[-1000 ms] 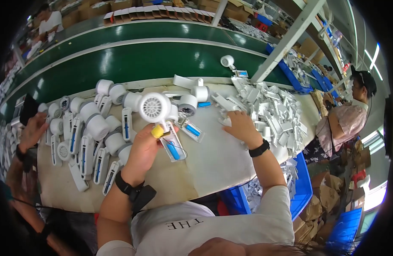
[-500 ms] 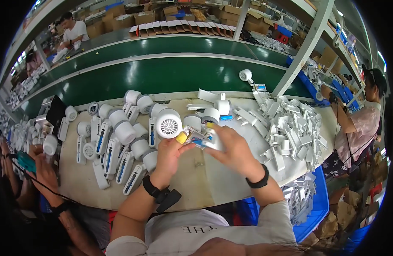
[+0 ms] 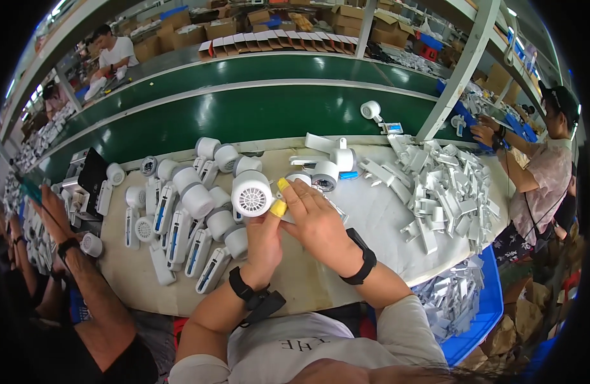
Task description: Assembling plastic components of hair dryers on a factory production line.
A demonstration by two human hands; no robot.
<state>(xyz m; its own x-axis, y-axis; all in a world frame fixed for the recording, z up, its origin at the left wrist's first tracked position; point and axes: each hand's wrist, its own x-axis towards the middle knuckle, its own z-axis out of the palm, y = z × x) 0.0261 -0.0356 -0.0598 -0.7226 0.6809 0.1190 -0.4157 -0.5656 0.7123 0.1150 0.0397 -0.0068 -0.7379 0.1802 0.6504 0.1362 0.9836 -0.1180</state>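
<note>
A white handheld fan [image 3: 251, 194] is held above the middle of the bench, its round grille turned toward me. My left hand [image 3: 264, 248] is closed round the fan near the base of its head, a yellow cover on the thumb. Over the handle lies my right hand [image 3: 319, 225], fingers together and pressed down, also with a yellow fingertip cover. That hand hides most of the handle and whatever is inside it. Just beyond my hands sit more fan heads [image 3: 325, 174] and a blue cylindrical cell [image 3: 349, 175].
Several fans [image 3: 196, 200] with blue-striped handles crowd the left. White plastic shell pieces [image 3: 445, 192] are heaped at right, above a blue bin [image 3: 484, 307] of parts. A green conveyor [image 3: 276, 115] runs behind, near a metal post [image 3: 458, 70]. Co-workers flank the bench.
My right hand has moved left onto the handle, covering the blue wires that showed before. My hands are closer together. The left co-worker's hand has moved away from a fan.
</note>
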